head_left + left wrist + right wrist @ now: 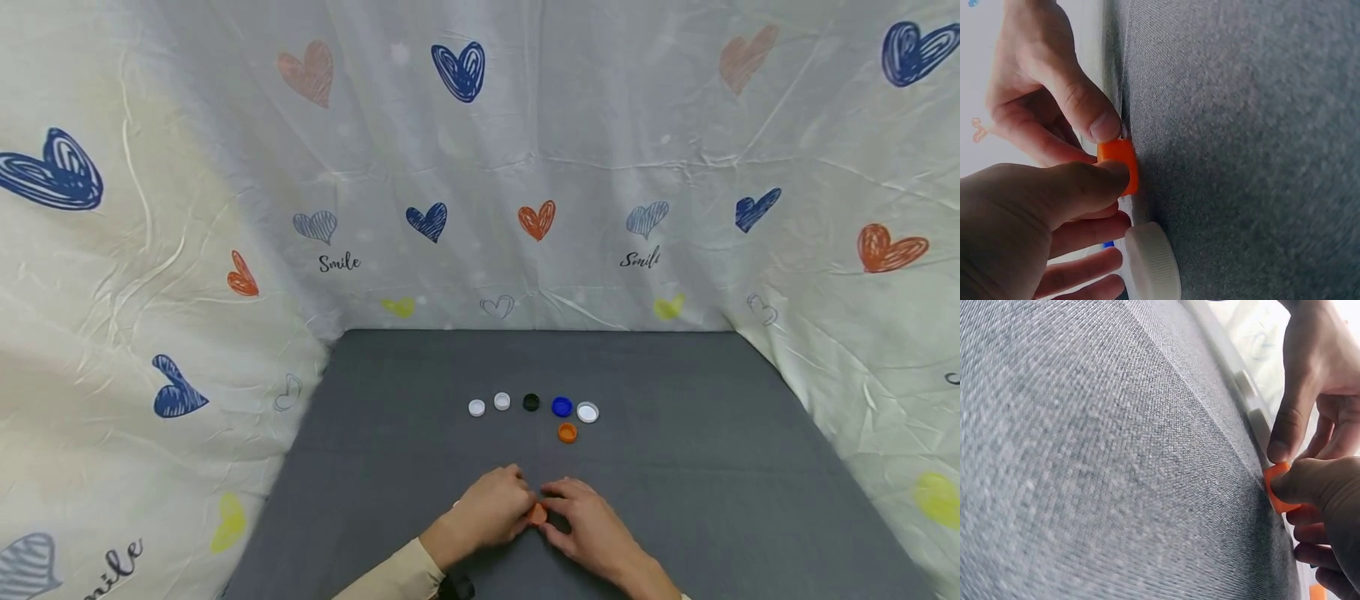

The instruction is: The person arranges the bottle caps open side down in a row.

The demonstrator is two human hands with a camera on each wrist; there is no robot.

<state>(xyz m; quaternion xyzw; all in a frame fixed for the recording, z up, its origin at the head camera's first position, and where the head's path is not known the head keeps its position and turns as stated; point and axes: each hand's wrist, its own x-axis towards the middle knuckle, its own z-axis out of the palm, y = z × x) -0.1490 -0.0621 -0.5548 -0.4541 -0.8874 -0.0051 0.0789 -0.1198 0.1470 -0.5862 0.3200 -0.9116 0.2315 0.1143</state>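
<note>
My left hand and right hand meet low over the grey cloth, with a small smooth-sided orange cap between them. In the left wrist view, the thumb and fingers of each hand pinch this orange cap from opposite sides. The right wrist view has the same cap close to the cloth, its far side covered by fingers. A white ribbed cap stands near the left hand's lower fingers. Only a sliver of it shows past that hand in the head view.
Farther back on the grey table lie two small white caps, a black cap, a blue cap and a larger white cap. Another orange cap sits in front of the blue one. A heart-printed curtain surrounds the table.
</note>
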